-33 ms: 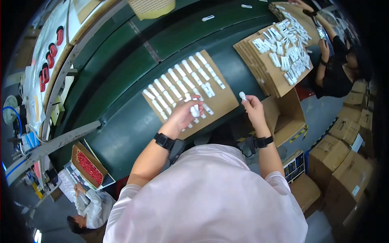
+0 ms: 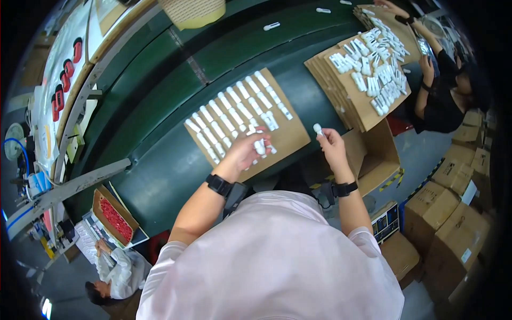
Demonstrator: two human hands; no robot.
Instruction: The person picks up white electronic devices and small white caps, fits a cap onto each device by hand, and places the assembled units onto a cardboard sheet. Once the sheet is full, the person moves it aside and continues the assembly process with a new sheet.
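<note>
My left hand is over the near part of a cardboard sheet, its fingers curled around white stick-shaped plastic pieces with rounded ends; one such piece shows at the fingers, and how many it holds I cannot tell. Beneath and beyond that hand, rows of similar white pieces lie slanted across the sheet. Off the sheet's right side, my right hand pinches a single white plastic piece by its lower part, rounded end up. The palm partly hides that piece.
The sheet rests on a green work surface. Stacked cardboard at right bears a heap of white pieces. A person in black works beside it. Left: a box of red parts and a seated person in white. Open carton below right.
The whole view has shifted slightly. Both hands keep nearly the same pose and still hold their white pieces.
</note>
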